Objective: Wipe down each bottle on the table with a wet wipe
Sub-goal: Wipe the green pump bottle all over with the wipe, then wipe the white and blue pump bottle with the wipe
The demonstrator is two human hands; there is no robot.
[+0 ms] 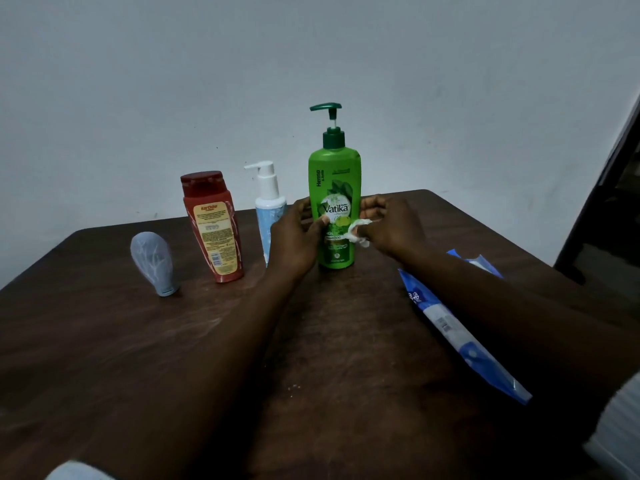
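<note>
left hand [294,237] grips green Vatika shampoo bottle [335,188] | right hand [391,226] pinches crumpled wet wipe [358,232] against it | bottle upright on table [138,341]

We note four bottles in a far row on the counter [104,341]: tube [152,263] leftmost, then flip-top bottle [213,230], small pump bottle [268,209], tall pump bottle [334,188]; wipes pack [457,327] right.

Dark brown wooden table [329,341] with four bottles and a wipes pack.

From left to right stand a small grey-blue bottle [153,263] resting on its cap, a red bottle [213,227], a white pump bottle [268,209] and a tall green pump bottle [335,188], all upright near the far edge. A blue and white wet wipes pack [457,327] lies flat at the right side, well apart from the bottles.
</note>
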